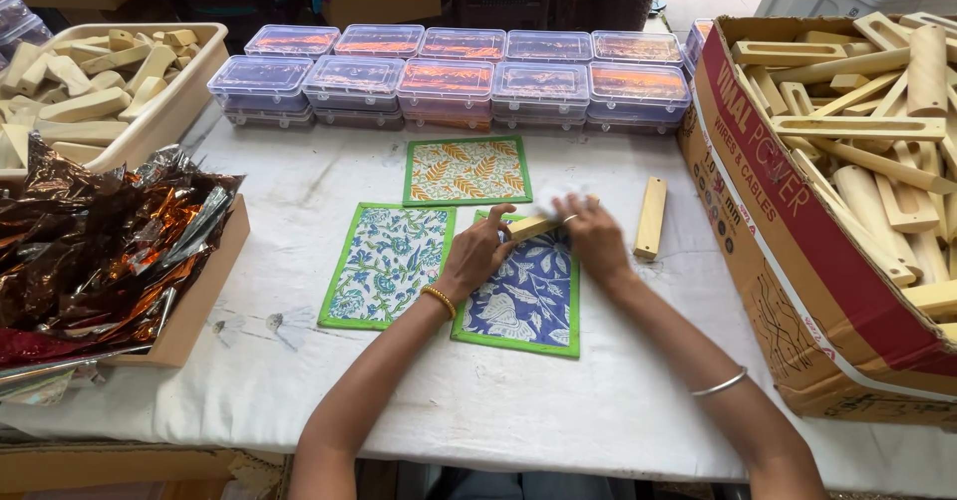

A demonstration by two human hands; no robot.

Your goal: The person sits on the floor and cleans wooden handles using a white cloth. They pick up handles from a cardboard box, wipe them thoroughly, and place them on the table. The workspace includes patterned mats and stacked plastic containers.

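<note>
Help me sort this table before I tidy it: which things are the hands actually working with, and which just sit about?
In hand:
left hand
right hand
wooden block, held by both hands
blue leaf-print mat beneath them

Lying about:
loose wooden block
orange leaf mat
blue floral mat
clear lidded boxes
foil wrappers
cardboard box of wooden pieces

Red-sided cardboard carton (797,251) at right; clear lidded plastic boxes (449,86) in rows behind.
</note>
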